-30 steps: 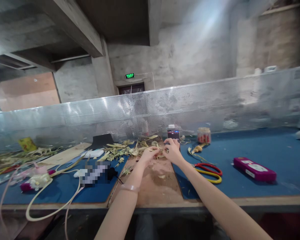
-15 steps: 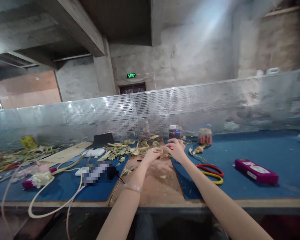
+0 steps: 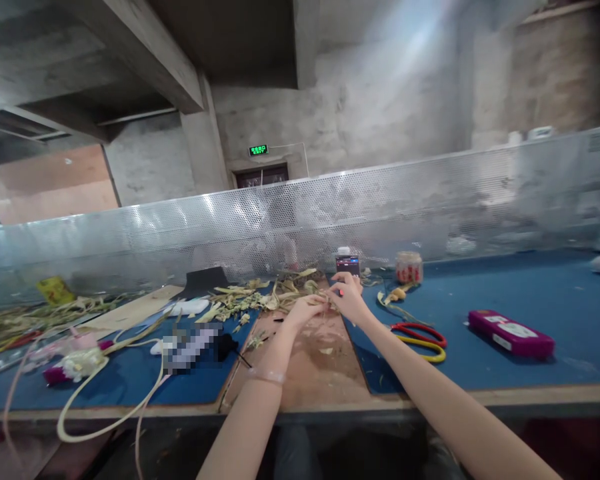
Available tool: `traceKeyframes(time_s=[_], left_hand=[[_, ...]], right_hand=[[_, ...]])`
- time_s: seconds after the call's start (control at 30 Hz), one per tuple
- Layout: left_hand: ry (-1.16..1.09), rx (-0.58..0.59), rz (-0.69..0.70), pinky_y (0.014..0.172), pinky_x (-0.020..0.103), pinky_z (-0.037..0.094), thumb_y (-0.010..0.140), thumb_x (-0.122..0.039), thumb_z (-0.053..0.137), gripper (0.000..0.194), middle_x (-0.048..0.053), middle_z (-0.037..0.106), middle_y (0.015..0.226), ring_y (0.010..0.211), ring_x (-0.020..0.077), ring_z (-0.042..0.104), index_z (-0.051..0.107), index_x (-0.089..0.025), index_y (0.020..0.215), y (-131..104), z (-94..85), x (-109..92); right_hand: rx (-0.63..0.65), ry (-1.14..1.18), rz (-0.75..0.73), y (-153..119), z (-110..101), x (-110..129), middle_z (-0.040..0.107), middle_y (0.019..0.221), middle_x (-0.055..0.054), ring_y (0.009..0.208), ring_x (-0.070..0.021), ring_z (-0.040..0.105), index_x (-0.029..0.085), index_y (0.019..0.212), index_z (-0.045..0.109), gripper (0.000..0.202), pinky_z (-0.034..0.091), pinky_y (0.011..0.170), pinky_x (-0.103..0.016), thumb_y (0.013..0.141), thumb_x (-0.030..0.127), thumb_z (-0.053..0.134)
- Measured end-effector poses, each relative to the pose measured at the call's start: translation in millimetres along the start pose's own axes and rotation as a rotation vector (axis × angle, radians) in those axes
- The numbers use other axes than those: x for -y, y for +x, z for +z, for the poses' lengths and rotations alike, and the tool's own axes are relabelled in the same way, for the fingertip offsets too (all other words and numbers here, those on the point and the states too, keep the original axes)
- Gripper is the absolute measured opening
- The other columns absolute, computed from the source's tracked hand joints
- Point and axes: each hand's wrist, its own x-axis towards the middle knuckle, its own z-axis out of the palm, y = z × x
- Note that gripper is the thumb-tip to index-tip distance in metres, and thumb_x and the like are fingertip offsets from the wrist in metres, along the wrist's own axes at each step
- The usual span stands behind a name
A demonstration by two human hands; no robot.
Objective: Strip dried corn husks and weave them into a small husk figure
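Observation:
My left hand (image 3: 306,311) and my right hand (image 3: 347,297) meet over the brown board (image 3: 325,373) in the middle of the bench. The fingers of both are bent and pressed together at the tips, around something too small to make out, perhaps a bit of dry plant. Dried, pale-green plant pieces (image 3: 235,301) lie just behind and left of my hands. A phone (image 3: 347,265) with a lit screen stands upright behind my right hand. A small red spot shows at my right fingers.
Red-and-yellow-handled scissors (image 3: 423,343), a magenta box (image 3: 511,333) and a jar (image 3: 409,268) are on the right mat. Cables (image 3: 73,427), a yellow packet (image 3: 55,291) and a cardboard sheet (image 3: 133,312) lie left. A perforated metal screen (image 3: 205,227) runs behind.
The view has shifted and tilted slightly. My right fingers have drawn a little closer to my left ones. A hand at the far left edge is no longer seen.

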Motion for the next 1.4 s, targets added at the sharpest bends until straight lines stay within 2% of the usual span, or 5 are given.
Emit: traceKeyframes(time_s=[0.5, 0.8, 1.1, 1.27, 1.4], left_hand=[[0.196, -0.059, 0.160, 0.062, 0.026, 0.042, 0.054, -0.009, 0.060, 0.009, 0.002, 0.064, 0.058, 0.058, 0.0148, 0.054, 0.065, -0.012, 0.061, -10, 14.2, -18], [0.293, -0.159, 0.198, 0.061, 0.026, 0.040, 0.053, -0.010, 0.059, 0.005, 0.003, 0.061, 0.055, 0.064, 0.0176, 0.051, 0.061, -0.015, 0.053, -6, 15.3, -18], [0.204, -0.141, 0.203, 0.059, 0.025, 0.041, 0.056, -0.016, 0.062, 0.003, 0.002, 0.062, 0.059, 0.059, 0.0151, 0.052, 0.061, -0.014, 0.057, -7, 22.5, -17], [0.034, -0.148, 0.145, 0.067, 0.027, 0.044, 0.064, -0.033, 0.065, 0.021, 0.006, 0.068, 0.069, 0.067, 0.0179, 0.060, 0.066, -0.015, 0.075, -6, 12.0, -16], [0.006, -0.244, 0.078, 0.062, 0.026, 0.041, 0.065, -0.040, 0.064, 0.033, 0.006, 0.069, 0.069, 0.067, 0.0178, 0.060, 0.065, -0.015, 0.086, -4, 0.9, -15]], right_hand=[[0.140, -0.066, -0.237, -2, -11, 9, 0.050, 0.108, -0.004, 0.099, -0.0241, 0.039, 0.025, 0.069, 0.067, 0.010, 0.030, 0.084, -0.038, 0.072, 0.034, 0.064], [0.179, -0.213, -0.429, -3, -15, 25, 0.051, 0.112, -0.007, 0.104, -0.0256, 0.034, 0.021, 0.085, 0.063, 0.015, 0.026, 0.091, -0.041, 0.075, 0.016, 0.054], [0.096, -0.099, -0.268, -2, -13, 24, 0.052, 0.104, -0.006, 0.097, -0.0235, 0.038, 0.021, 0.073, 0.064, 0.017, 0.029, 0.083, -0.038, 0.080, 0.020, 0.049], [-0.043, -0.114, -0.113, 4, -11, 9, 0.053, 0.104, -0.006, 0.096, -0.0238, 0.039, 0.022, 0.084, 0.065, 0.022, 0.030, 0.081, -0.037, 0.083, 0.036, 0.048], [0.038, -0.154, -0.129, 2, -16, -7, 0.054, 0.104, -0.005, 0.097, -0.0247, 0.038, 0.024, 0.073, 0.068, 0.026, 0.029, 0.080, -0.038, 0.082, 0.041, 0.050]])
